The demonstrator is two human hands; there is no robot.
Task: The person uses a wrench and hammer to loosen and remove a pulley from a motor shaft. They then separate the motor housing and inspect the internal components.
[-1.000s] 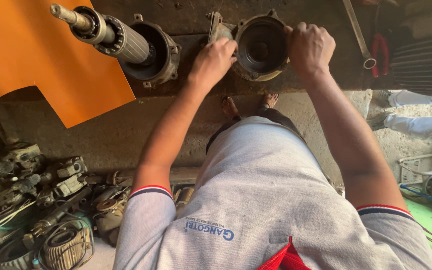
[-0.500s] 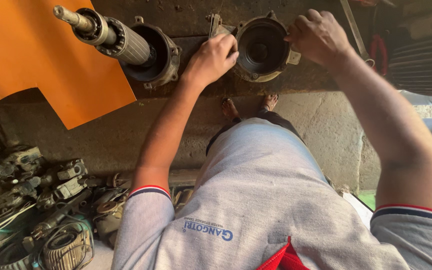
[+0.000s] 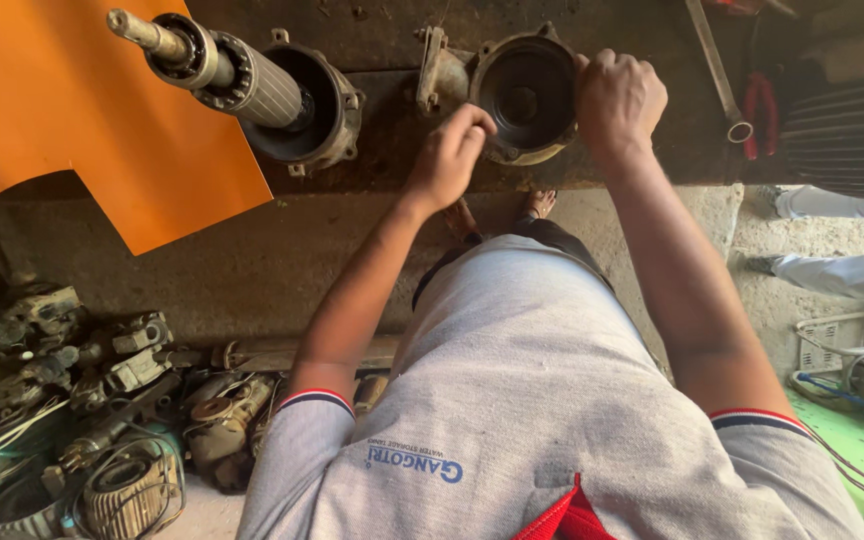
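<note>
Single head view, looking steeply down past torso onto workbench (image 3: 372,150), close.

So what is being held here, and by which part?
The round motor end housing: right hand grips its right rim, left hand has fingers on its lower left edge.

Dirty workbench (image 3: 392,140) carries 2 motor housings (image 3: 527,95), orange sheet (image 3: 62,110).
</note>
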